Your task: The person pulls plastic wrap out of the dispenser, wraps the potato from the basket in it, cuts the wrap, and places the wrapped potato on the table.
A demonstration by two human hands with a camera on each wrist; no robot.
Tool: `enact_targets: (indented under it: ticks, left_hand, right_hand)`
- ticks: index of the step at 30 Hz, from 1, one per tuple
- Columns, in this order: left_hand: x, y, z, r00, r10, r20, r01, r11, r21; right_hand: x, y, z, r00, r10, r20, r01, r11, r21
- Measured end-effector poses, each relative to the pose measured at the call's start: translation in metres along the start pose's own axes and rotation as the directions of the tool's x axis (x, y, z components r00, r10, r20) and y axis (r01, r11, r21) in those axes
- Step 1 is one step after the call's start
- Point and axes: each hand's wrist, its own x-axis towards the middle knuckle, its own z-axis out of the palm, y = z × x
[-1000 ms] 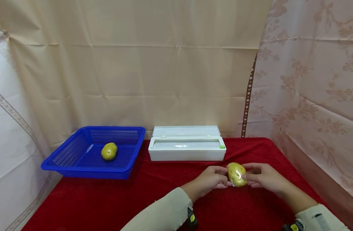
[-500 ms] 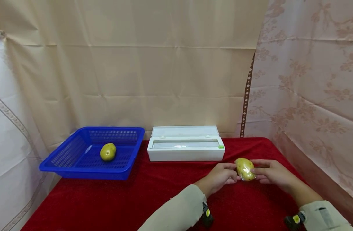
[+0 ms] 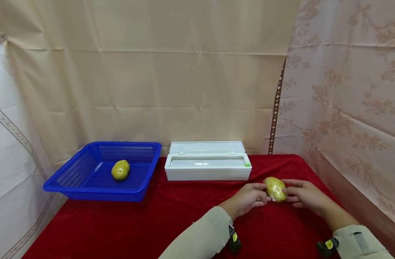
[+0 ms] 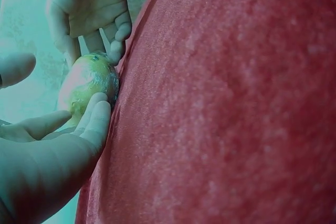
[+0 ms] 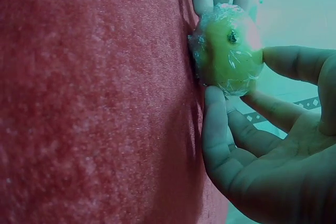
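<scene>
A yellow potato wrapped in clear plastic film (image 3: 275,189) sits low on the red cloth at the right, between both hands. My right hand (image 3: 308,196) holds it from the right, thumb and fingers at its side, as the right wrist view shows with the wrapped potato (image 5: 228,56). From the left, my left hand (image 3: 247,199) touches it with its fingertips. In the left wrist view the left thumb (image 4: 17,69) stands away from the potato, while the fingers (image 4: 97,119) lie against its lower side. Shiny film wrinkles around the potato's end.
A blue plastic basket (image 3: 103,193) at the left holds another potato (image 3: 120,170). In the middle, toward the back, a white cling film dispenser (image 3: 207,175) stands with its lid (image 3: 207,146) raised. Red cloth (image 3: 119,230) covers the table; curtains hang behind and at the sides.
Both hands and the wrapped potato have shifted right and slightly away from me, mostly in the first half second. The left thumb and fingers have loosened a little at the potato.
</scene>
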Motion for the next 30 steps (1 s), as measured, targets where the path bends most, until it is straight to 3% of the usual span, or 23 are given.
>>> enact_targets:
  ticks: [8, 11, 14, 17, 25, 30]
  left_hand:
    - [-0.004, 0.004, -0.003, 1.0, 0.015, 0.013, -0.016, 0.998, 0.068]
    - [-0.009, 0.009, -0.01, 0.999, 0.031, 0.008, -0.032, 0.98, 0.196]
    - [-0.014, 0.017, -0.019, 0.999, 0.04, -0.013, -0.032, 0.933, 0.359]
    - [-0.02, 0.023, -0.032, 0.998, 0.051, -0.025, -0.034, 0.885, 0.464]
    - [-0.033, 0.046, -0.073, 0.992, 0.126, 0.005, -0.112, 0.862, 0.495]
    - [-0.043, 0.065, -0.102, 0.985, 0.168, -0.028, -0.126, 0.831, 0.541]
  right_hand:
    - [-0.001, 0.0, -0.001, 0.999, 0.014, -0.031, -0.015, 1.0, -0.025]
    - [-0.001, 0.0, -0.003, 0.999, 0.023, -0.042, -0.024, 0.999, -0.035]
    - [-0.001, 0.0, -0.004, 0.998, 0.027, -0.048, -0.029, 0.999, -0.046]
    - [0.0, 0.001, -0.005, 0.998, 0.028, -0.058, -0.032, 0.998, -0.059]
    - [0.002, -0.005, -0.004, 0.993, -0.009, -0.12, -0.008, 0.991, -0.137]
    - [0.007, -0.014, 0.001, 0.974, -0.12, -0.19, 0.056, 0.948, -0.314]
